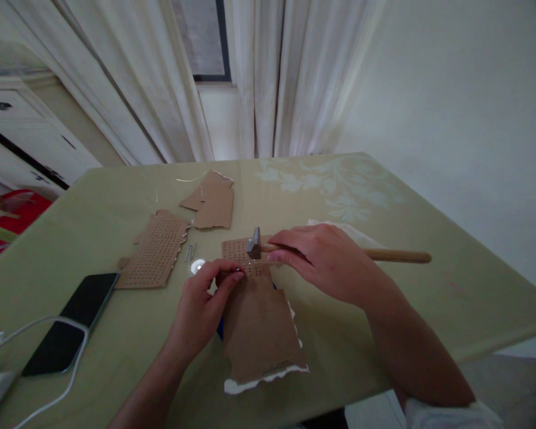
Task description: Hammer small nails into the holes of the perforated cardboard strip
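Brown perforated cardboard (261, 328) lies beneath my narrowly pinched left hand (203, 305); my right hand (328, 259) grips a wooden-handled metal hammer (386, 255).

Two hands (205, 301) (328, 262), one hammer (397, 255), one phone (83, 304), two perforated cardboard pieces (261, 328) (154, 253) (slim metal bits (190, 253) blur past counting).

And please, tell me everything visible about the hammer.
The hammer has a gray, metallic head and a long, brown handle that looks wooden. The right hand grips the handle near the head, hiding part of it. It is held roughly sideways, handle end toward the picture's right, head over the perforated cardboard; contact is unclear.
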`<state>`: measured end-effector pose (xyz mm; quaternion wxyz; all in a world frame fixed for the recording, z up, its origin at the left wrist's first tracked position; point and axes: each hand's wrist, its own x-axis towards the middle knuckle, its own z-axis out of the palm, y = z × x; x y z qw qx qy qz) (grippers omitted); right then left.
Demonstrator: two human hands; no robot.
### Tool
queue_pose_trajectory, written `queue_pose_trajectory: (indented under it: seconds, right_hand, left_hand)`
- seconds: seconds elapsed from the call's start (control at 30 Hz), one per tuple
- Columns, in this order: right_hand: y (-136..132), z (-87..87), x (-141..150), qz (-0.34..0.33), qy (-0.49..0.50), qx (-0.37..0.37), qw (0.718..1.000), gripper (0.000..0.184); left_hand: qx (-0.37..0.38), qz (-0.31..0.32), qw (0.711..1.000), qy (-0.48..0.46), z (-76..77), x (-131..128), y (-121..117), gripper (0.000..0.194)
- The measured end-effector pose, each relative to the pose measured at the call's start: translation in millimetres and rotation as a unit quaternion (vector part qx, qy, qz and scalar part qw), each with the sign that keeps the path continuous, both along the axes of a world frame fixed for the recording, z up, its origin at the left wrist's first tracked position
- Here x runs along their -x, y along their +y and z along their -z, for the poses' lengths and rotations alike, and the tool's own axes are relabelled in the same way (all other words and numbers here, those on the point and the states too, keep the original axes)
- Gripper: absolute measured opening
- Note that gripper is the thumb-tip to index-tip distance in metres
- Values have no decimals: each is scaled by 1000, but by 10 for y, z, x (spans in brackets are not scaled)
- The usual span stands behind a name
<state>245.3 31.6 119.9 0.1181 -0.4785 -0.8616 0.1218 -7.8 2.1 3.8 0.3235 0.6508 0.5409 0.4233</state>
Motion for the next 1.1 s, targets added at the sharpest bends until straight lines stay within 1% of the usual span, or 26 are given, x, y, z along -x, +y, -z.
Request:
queue_pose_trajectory:
  seconds: [0.17,0.27,0.5,0.6,0.73,0.9,1.1]
  right_hand:
    - [-4,3,-3,-3,6,4,1000,23]
    - [-18,-5,-4,-7,27,-2,1000,24]
    - [-115,-44,3,-29,135,-34,990,24]
    - [-156,-48,1,-43,159,-48,985,25]
    - [-170,-46,2,-43,155,-54,986,25]
    - [-147,-39,9,-28,139,-45,989,25]
    - [-133,-28,12,-31,141,-40,989,23]
  left_hand:
    - [-14,-6,1000,8,-7,-9,-7,16]
    - [-17,-7,1000,10,-17,-8,-9,16]
    - [-45,-1,999,20,15,7,-30,13]
    - [-52,0,998,26,16,11,-42,13]
    - [-50,2,998,24,5,5,-43,14]
    - [-43,1,999,20,8,-4,-40,14]
    - [-40,2,999,21,-7,-6,-37,15]
